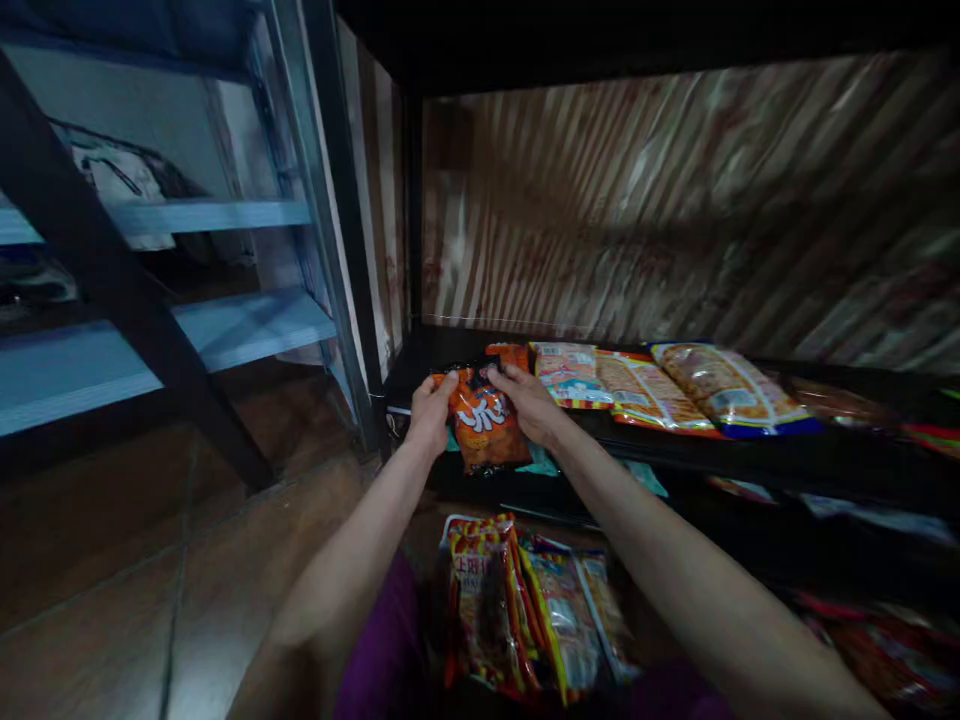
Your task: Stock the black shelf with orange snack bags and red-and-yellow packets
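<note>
An orange snack packet (486, 428) with white lettering hangs at the front edge of a dark shelf (750, 452). My left hand (431, 410) grips its upper left corner and my right hand (526, 398) grips its upper right corner, both closed on it. Behind the packet lies another orange packet (511, 354) on the shelf. A stack of colourful snack packets (525, 605) rests below, between my forearms.
Several flat snack packets (660, 388) lie in a row on the shelf to the right. A striped wall (675, 200) backs the shelf. A blue metal rack (225, 320) with a dark diagonal brace stands at the left over a brown tiled floor (112, 560).
</note>
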A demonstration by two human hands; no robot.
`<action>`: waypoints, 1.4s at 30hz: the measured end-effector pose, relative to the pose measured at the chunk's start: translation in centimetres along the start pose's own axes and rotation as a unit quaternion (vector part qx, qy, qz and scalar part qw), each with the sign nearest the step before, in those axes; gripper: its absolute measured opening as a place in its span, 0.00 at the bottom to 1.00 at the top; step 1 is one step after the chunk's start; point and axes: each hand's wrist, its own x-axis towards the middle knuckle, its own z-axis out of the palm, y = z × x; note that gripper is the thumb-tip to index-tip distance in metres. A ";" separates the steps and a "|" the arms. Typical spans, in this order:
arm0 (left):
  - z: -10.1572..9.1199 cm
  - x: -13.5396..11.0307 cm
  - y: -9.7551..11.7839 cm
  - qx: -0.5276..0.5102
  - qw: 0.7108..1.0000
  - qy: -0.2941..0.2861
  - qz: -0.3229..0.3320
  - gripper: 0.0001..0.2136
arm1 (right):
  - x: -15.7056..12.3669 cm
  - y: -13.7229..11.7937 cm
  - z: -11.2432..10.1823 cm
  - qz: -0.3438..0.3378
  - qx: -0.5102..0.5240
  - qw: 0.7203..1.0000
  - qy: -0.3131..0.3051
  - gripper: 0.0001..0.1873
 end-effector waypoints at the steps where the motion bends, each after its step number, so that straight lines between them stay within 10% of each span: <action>1: 0.2 -0.1 -0.1 -0.014 1.000 0.024 -0.003 0.14 | -0.6 0.2 -0.3 0.003 -0.007 1.000 -0.003 0.24; 9: 0.8 -0.6 -0.8 -0.039 0.996 0.075 -0.015 0.15 | -5.9 1.8 -3.1 0.089 -0.081 0.983 -0.136 0.24; 17: 0.8 0.3 2.2 0.090 0.983 -0.118 -0.107 0.18 | -7.4 2.4 -3.7 0.068 -0.041 0.989 -0.125 0.23; 28: 2.3 0.2 -0.1 -0.036 0.991 0.087 -0.099 0.11 | -8.7 3.6 -3.4 0.050 -0.015 0.999 -0.005 0.22; 42: -0.8 -3.2 0.4 0.122 0.959 -0.109 -0.232 0.17 | -9.8 4.0 -3.0 0.057 0.038 0.995 0.070 0.20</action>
